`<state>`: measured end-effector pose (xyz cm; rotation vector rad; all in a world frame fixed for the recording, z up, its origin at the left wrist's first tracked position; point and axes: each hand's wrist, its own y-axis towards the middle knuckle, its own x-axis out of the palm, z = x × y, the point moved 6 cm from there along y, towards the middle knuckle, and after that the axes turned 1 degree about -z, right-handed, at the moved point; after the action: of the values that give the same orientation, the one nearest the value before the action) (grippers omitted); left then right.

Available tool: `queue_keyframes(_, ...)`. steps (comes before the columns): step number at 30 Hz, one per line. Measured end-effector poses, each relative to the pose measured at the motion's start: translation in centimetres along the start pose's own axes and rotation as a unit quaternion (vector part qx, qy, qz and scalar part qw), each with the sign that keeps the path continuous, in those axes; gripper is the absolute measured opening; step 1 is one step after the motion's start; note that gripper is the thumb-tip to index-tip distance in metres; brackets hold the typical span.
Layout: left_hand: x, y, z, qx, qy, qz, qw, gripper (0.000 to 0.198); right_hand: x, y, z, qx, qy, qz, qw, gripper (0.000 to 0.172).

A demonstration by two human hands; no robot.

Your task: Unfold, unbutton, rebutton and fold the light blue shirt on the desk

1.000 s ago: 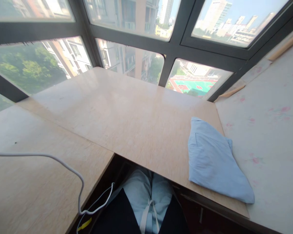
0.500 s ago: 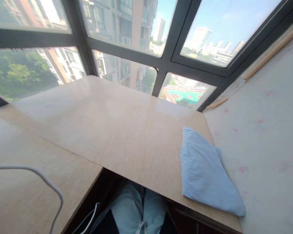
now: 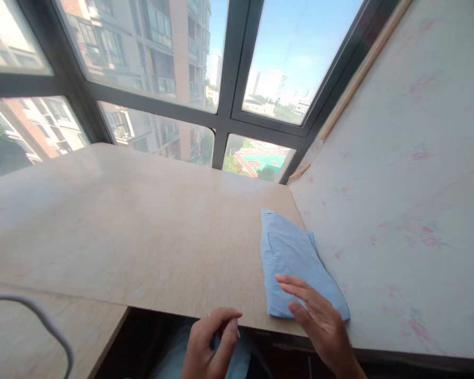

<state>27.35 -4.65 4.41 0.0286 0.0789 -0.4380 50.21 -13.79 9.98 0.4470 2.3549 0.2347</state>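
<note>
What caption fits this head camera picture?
Right hand over a folded blue cloth on the wooden table; left hand curled at its edge.

head view, forward-down, table (image 3: 142,237) close

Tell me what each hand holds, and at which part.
Right hand: nothing, open over the near end of the blue cloth. Left hand: curled by the table edge, cannot tell.

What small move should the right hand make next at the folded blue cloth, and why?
Probably lower the right hand onto the near end of the folded blue cloth and close a grip on it. Its fingers are spread open over that end, the cloth lies flat near the table edge, and the left hand is curled at the edge, apart from the cloth.
</note>
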Motion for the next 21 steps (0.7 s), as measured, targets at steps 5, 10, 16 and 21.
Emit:
queue_keyframes(5,7.3,7.9,-4.1,-0.103,-0.088,-0.072,0.988,0.023,-2.5,4.1,10.3,0.051,-0.108,0.086,0.989,0.035)
queue_keyframes(10,12.7,12.5,-6.8,-0.236,-0.163,-0.064,0.956,0.03,-2.9,4.5,20.0,0.168,-0.273,0.082,0.944,0.047)
queue_keyframes(16,16.4,15.2,-5.8,-0.267,-0.152,-0.144,0.941,0.015,-1.1,4.2,20.5,0.183,-0.365,0.088,0.909,0.05)
queue_keyframes(21,16.9,16.0,-6.1,-0.275,-0.087,-0.169,0.942,0.019,-1.0,4.0,20.0,0.192,-0.359,0.104,0.907,0.051)
